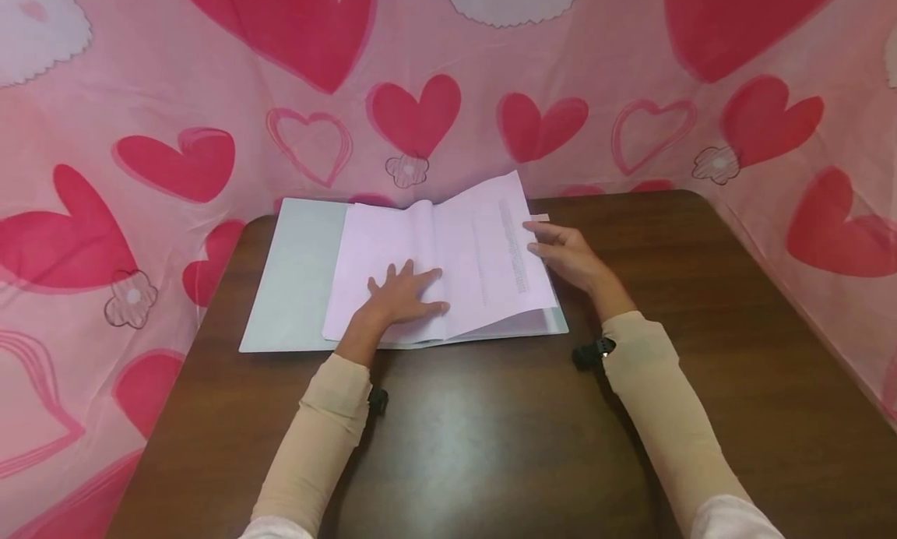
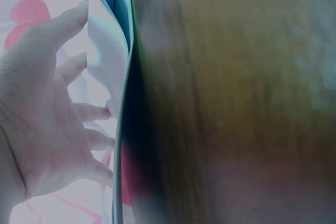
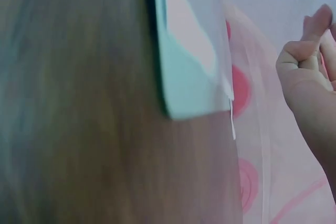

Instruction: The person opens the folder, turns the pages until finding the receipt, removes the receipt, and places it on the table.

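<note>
A pale green folder [image 1: 297, 270] lies spread out on the table, with white sheets [image 1: 367, 247] inside. My left hand [image 1: 402, 296] rests on the sheets near the fold, fingers spread; the left wrist view shows this hand [image 2: 47, 114] with its fingers apart. On the right side, a printed white sheet [image 1: 490, 251] curves up off the folder. At its right edge, my right hand [image 1: 571, 255] holds it between thumb and fingers. In the right wrist view, the right hand [image 3: 310, 77] has bent fingers, and the raised sheet [image 3: 197, 24] shows above the folder corner [image 3: 189, 90].
The dark brown wooden table [image 1: 448, 430] extends in front of the folder and to its right. A pink cloth [image 1: 483, 48] with red hearts hangs behind and along both sides. A small pale tab [image 1: 539, 217] sticks out past the sheet's right edge.
</note>
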### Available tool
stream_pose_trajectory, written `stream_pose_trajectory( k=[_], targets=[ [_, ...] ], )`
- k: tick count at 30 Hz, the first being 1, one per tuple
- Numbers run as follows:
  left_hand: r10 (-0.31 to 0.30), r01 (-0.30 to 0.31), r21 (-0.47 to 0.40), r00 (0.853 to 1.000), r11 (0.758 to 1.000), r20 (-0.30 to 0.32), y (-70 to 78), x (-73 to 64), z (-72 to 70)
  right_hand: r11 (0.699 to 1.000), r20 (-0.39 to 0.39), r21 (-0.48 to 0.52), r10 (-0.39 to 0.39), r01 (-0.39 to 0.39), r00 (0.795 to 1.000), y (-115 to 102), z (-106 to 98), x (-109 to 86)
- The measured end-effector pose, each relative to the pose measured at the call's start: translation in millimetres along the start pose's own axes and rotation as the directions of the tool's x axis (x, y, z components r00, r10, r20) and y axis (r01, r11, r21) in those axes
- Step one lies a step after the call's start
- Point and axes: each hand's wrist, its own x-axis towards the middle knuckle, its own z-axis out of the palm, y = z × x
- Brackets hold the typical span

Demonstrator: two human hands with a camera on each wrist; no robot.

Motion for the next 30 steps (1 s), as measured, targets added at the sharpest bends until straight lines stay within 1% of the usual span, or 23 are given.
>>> stream_pose_trajectory(
  k=[4,8,10,11,13,14,15,17,19,20,22,24,26,27,28,30],
  targets=[
    [-0.009,0.009,-0.011,1.0,1.0,0.001,-1.3,1.6,-0.2,0.994,0.006,0.102,-0.043,0.042,0.999,-6.8,11.0,3.9],
    [-0.012,0.012,-0.011,0.999,1.0,-0.031,-0.3,4.6,-1.0,0.989,0.019,0.127,-0.077,0.074,0.997,-18.9,23.9,7.7],
    [0.0,-0.003,-0.036,0.998,0.999,-0.067,1.4,6.0,-1.5,0.989,0.021,0.126,-0.082,0.079,0.996,-25.3,30.1,9.4],
    [0.017,-0.023,-0.06,0.995,0.998,-0.095,2.6,7.0,-2.0,0.988,0.024,0.129,-0.086,0.082,0.996,-28.3,33.0,10.3],
    [0.051,-0.077,-0.154,0.985,0.985,-0.164,6.3,8.5,-3.6,0.987,0.031,0.139,-0.092,0.087,0.995,-33.5,38.9,12.1],
    [0.071,-0.116,-0.21,0.975,0.971,-0.21,8.3,9.8,-4.2,0.985,0.037,0.145,-0.1,0.093,0.994,-35.8,41.6,13.0],
    [0.09,-0.16,-0.27,0.962,0.949,-0.257,11.0,11.1,-5.1,0.982,0.046,0.159,-0.11,0.101,0.993,-37.8,44.2,14.0],
    [0.118,-0.252,-0.378,0.932,0.891,-0.344,18.8,13.2,-8.2,0.974,0.06,0.189,-0.135,0.121,0.989,-41.0,49.4,16.3],
    [0.133,-0.324,-0.464,0.908,0.824,-0.398,27.7,15.1,-12.3,0.971,0.077,0.192,-0.159,0.142,0.984,-43.8,53.8,18.3],
    [0.137,-0.347,-0.502,0.902,0.792,-0.409,32.7,15.6,-14.8,0.968,0.085,0.2,-0.172,0.153,0.981,-44.9,56.1,19.6],
    [0.142,-0.377,-0.568,0.899,0.732,-0.414,42.8,15.8,-20.9,0.962,0.097,0.215,-0.191,0.167,0.977,-46.9,60.1,22.1],
    [0.141,-0.394,-0.614,0.897,0.684,-0.418,50.5,16.2,-26.2,0.959,0.107,0.222,-0.203,0.176,0.973,-48.7,63.9,24.3],
    [0.132,-0.405,-0.639,0.893,0.654,-0.43,56.2,16.2,-30.6,0.95,0.113,0.256,-0.214,0.18,0.97,-49.9,68.2,26.6],
    [0.129,-0.411,-0.643,0.889,0.646,-0.439,58.2,16.2,-32.5,0.947,0.115,0.265,-0.219,0.183,0.969,-50.5,70.2,27.3],
    [0.124,-0.413,-0.646,0.887,0.642,-0.444,59.9,15.6,-34.4,0.943,0.118,0.275,-0.226,0.186,0.967,-51.1,72.2,27.9],
    [0.119,-0.409,-0.643,0.888,0.648,-0.444,62.3,13.8,-37.8,0.935,0.124,0.3,-0.237,0.191,0.964,-52.2,76.4,28.8]
  ],
)
